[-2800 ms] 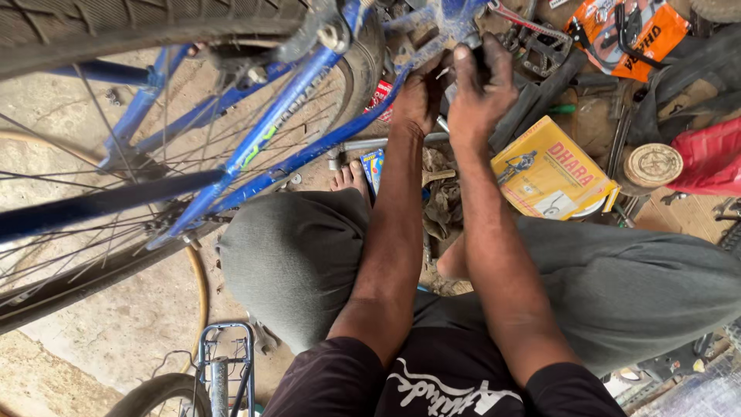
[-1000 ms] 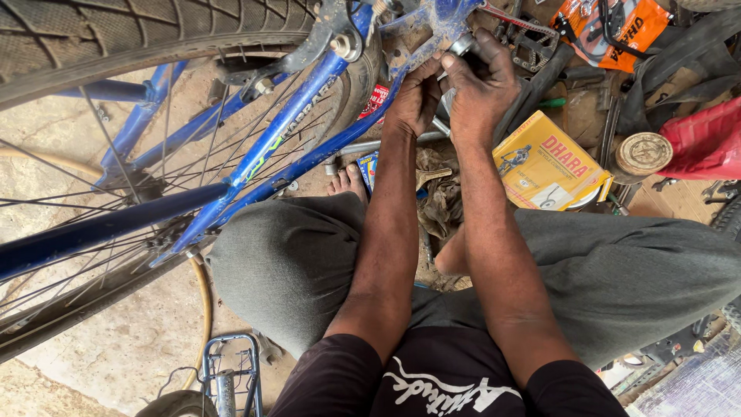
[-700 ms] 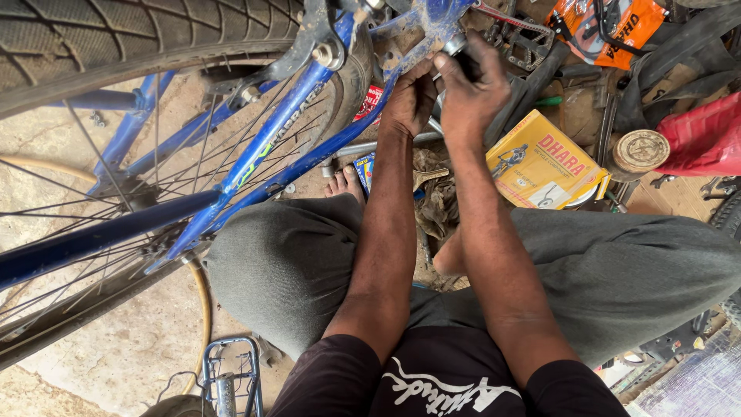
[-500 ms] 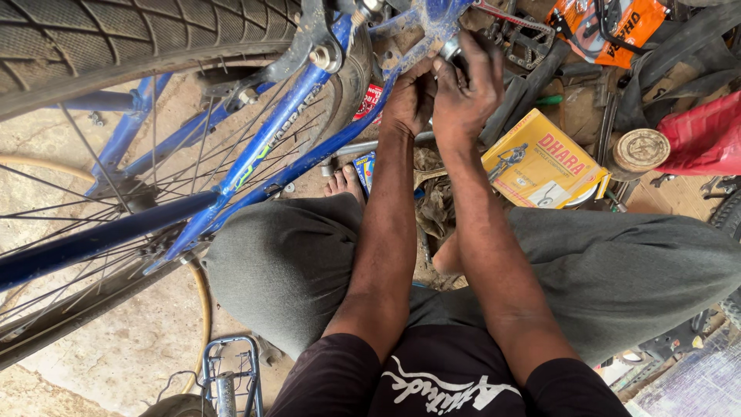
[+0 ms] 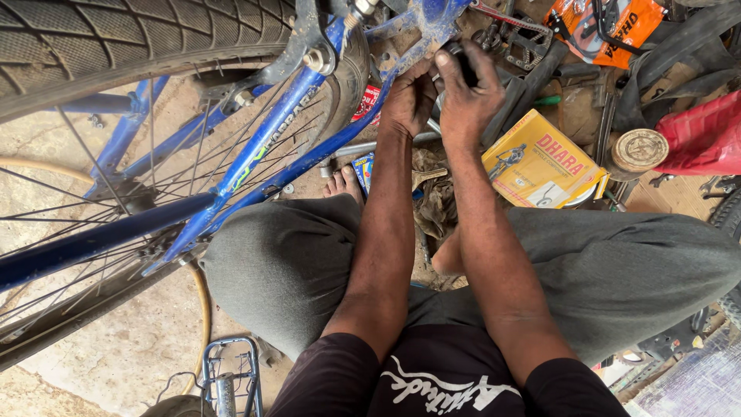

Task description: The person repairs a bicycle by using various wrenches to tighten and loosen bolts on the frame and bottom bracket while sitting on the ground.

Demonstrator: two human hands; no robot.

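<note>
I squat beside an upturned blue bicycle frame (image 5: 255,154) with its black tyre (image 5: 116,46) at the upper left. Both hands meet at the frame's bottom bracket near the top centre. My left hand (image 5: 407,100) is pressed against the blue frame with its fingers curled. My right hand (image 5: 467,93) is wrapped around a small dark part (image 5: 461,62) at the bracket; what the part is cannot be made out. A black pedal and crank (image 5: 515,38) lie just beyond my right hand.
A yellow cardboard box (image 5: 540,162) lies to the right of my right wrist, with a round tin (image 5: 639,150), a red bag (image 5: 706,131) and an orange package (image 5: 606,27) beyond. A greasy rag (image 5: 434,201) sits between my knees. Wheel spokes fill the left side.
The view has drifted a little, so the tyre fills more of the top left. My hands stay at the bottom bracket, with my right fingers shifting slightly on the dark part.
</note>
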